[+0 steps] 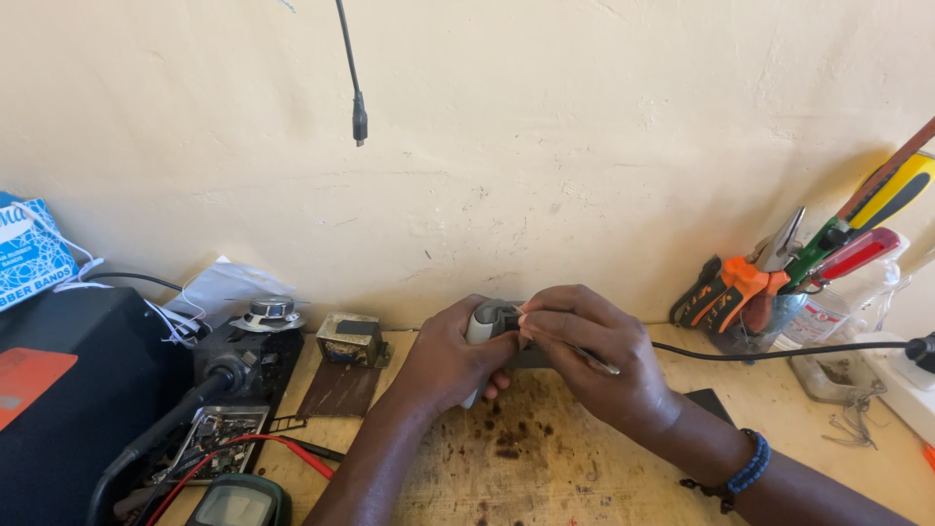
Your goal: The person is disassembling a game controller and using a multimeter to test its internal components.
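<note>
Far left: black case (68, 390) with an orange label, a blue box (29, 251) leaning on the wall above it. Next, a black hot-air handle and hose (185, 404) over a circuit board (209, 433), red probe lead (263, 443), meter (239, 502) at the bottom edge. Behind these, a small round speaker (271, 312) and a transformer block (349, 338) on a brown plate.

Centre, above the stained wooden tabletop (545, 468): a small grey-and-white device (492, 326), held near the wall. Its long axis appears to run roughly upright, tilted slightly, the white end toward the left hand; much of it is hidden by fingers.

Left hand (448, 360): grip wrapped around the device from the left, fingers curled beneath it.

Right hand (594, 356): grip pinched on a thin metal tool (584, 356), whose long axis slants from lower right up to upper left, tip touching the device's top. Blue bead bracelet (750, 466) on the wrist.

Right: black cable (779, 351) crossing to a white power strip (901, 385); clear jar (769, 321) of pliers and screwdrivers with orange, green, red and yellow handles.
</note>
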